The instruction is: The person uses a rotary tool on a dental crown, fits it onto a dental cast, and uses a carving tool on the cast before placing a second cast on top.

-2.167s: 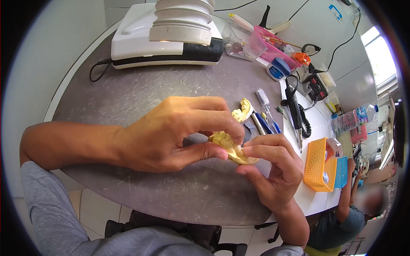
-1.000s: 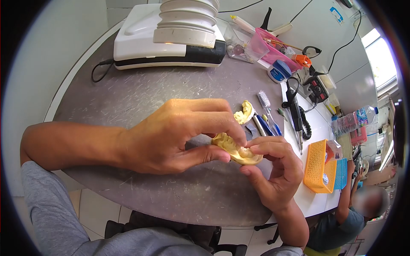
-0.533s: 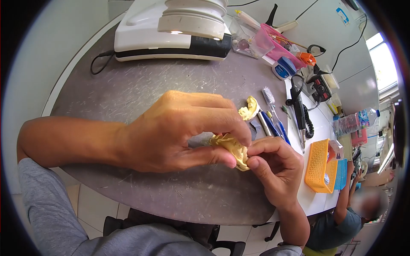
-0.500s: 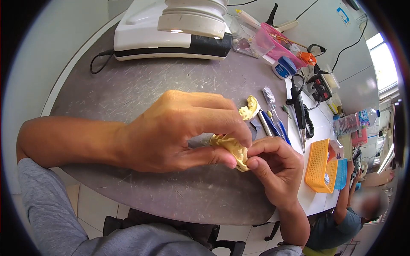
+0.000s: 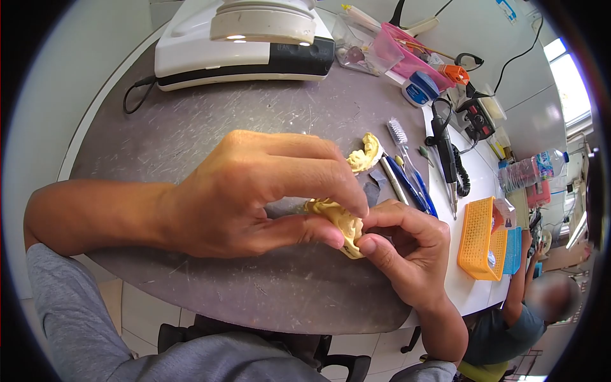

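Note:
A yellow dental plaster cast (image 5: 347, 226) is held above the grey desk (image 5: 210, 127). My left hand (image 5: 254, 191) reaches over it from the left, thumb and fingers closed on its sides and covering part of it. On the cast's right end, my right hand (image 5: 407, 248) pinches with thumb and forefinger. Whether anything small sits between those right fingertips is hidden. Beyond the hands, a second yellow dental cast (image 5: 366, 154) lies on the desk beside a toothbrush (image 5: 401, 137) and several pen-like tools (image 5: 410, 181).
A white-and-black machine (image 5: 216, 57) stands at the back under a white lamp-like head (image 5: 261, 25). Along the right are a pink container (image 5: 401, 54), a blue jar (image 5: 420, 89), a corded handpiece (image 5: 442, 143), a yellow basket (image 5: 474, 242) and a bottle (image 5: 531, 169). A co-worker (image 5: 509, 331) sits far right.
The view has shifted slightly, so the desk items appear a little further left. Both hands keep nearly the same hold on the cast.

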Tool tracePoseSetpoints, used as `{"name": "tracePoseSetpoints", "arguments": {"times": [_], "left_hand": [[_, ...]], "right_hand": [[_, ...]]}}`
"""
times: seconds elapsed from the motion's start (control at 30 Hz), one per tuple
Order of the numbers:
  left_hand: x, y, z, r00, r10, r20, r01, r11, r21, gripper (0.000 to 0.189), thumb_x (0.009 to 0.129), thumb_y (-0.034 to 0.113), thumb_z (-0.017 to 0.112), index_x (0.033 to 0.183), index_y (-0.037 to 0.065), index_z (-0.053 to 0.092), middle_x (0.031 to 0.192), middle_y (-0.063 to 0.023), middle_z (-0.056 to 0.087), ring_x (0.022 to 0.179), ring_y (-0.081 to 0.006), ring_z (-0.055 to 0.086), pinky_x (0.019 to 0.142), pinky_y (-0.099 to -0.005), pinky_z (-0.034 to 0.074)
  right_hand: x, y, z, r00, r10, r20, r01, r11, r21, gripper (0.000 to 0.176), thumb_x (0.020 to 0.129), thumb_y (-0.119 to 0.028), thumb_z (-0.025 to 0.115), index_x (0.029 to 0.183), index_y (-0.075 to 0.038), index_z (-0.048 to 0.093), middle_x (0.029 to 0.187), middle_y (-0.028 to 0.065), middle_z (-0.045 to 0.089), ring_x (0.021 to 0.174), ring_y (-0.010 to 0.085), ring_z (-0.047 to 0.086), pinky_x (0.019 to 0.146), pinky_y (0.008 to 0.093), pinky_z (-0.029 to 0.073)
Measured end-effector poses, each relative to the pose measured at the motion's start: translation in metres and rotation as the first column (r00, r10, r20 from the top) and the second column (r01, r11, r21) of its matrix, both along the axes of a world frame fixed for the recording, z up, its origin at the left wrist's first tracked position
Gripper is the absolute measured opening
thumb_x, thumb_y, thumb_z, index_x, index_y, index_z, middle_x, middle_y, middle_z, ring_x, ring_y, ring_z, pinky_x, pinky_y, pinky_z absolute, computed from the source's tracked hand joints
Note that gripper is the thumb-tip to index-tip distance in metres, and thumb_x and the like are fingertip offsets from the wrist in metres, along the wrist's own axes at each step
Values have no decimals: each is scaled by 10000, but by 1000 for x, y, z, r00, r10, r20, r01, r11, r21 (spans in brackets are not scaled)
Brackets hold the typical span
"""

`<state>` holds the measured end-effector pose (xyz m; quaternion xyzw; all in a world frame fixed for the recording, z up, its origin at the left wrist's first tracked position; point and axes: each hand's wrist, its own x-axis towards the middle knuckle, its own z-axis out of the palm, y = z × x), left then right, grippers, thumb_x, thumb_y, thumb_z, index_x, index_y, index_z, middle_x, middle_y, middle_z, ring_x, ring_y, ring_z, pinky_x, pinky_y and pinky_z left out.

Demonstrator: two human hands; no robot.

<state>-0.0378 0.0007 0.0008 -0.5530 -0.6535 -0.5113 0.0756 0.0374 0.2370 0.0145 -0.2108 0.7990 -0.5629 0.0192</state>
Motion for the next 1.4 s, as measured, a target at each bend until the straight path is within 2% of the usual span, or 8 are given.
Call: {"name": "tracePoseSetpoints", "arguments": {"times": [0.2, 0.7, 1.1, 1.17, 1.23, 1.3, 1.33, 1.4], "left_hand": [[-1, -1, 1, 1000, -11, 9, 12, 1000, -18, 275, 833, 154, 807, 1044, 9, 707, 972, -125, 704, 836, -214, 702, 709, -307, 575], [0, 0, 1, 999, -8, 44, 9, 1000, -14, 285, 833, 153, 808, 1045, 2, 691, 951, -138, 703, 842, -217, 709, 718, -306, 578], [0, 0, 2, 1000, -5, 13, 5, 1000, -16, 280, 809, 129, 826, 1021, 14, 684, 961, -117, 702, 839, -207, 693, 708, -302, 564], [0, 1, 2, 1000, -7, 12, 7, 1000, -29, 266, 804, 113, 828, 1004, 18, 681, 961, -114, 701, 840, -208, 691, 710, -307, 564], [1, 1, 1, 1000, -8, 11, 9, 999, -43, 253, 798, 97, 829, 987, 21, 678, 960, -111, 700, 842, -210, 689, 712, -311, 563], [3, 1, 0, 1000, 19, 0, -19, 998, -53, 246, 779, 74, 837, 955, 35, 670, 932, -86, 700, 840, -209, 681, 750, -333, 573], [3, 0, 0, 1000, 21, -1, -21, 998, -55, 246, 779, 74, 837, 955, 35, 670, 932, -86, 700, 840, -209, 681, 750, -333, 573], [6, -6, 1, 994, 69, -85, -79, 990, -118, 252, 756, 63, 847, 929, 49, 664, 894, -59, 693, 826, -211, 672, 807, -376, 581]], "right_hand": [[2, -1, 3, 999, -23, 48, 23, 1000, -10, 176, 890, -39, 737, 1041, 51, 727, 928, 118, 731, 810, 122, 672, 690, 239, 503], [-2, 2, 0, 995, 34, -96, -30, 998, 46, 191, 886, -52, 738, 1055, 36, 736, 920, 118, 733, 799, 134, 671, 691, 245, 497], [5, -4, 1, 994, -86, 70, 91, 993, -79, 191, 889, -29, 724, 1049, 72, 701, 952, 117, 724, 876, 135, 685, 810, 254, 545], [5, -3, -3, 978, -206, 21, 207, 963, -170, 179, 890, -18, 719, 1034, 82, 684, 949, 112, 718, 876, 136, 683, 829, 269, 554], [3, -3, 2, 959, -278, -58, 271, 956, -112, 151, 859, 12, 728, 1001, 56, 698, 919, 112, 721, 859, 139, 697, 798, 265, 559], [0, 5, 8, 860, -197, -470, 392, 845, 363, 171, 806, 24, 746, 974, 14, 716, 897, 108, 724, 809, 173, 710, 733, 264, 553], [0, 9, 7, 819, -158, -552, 448, 777, 443, 201, 756, 10, 770, 950, -25, 731, 867, 97, 713, 757, 219, 692, 659, 287, 535], [3, 12, 12, 805, -97, -585, 458, 729, 509, 199, 751, -10, 783, 942, -29, 732, 854, 86, 708, 744, 223, 681, 643, 303, 529]]}}
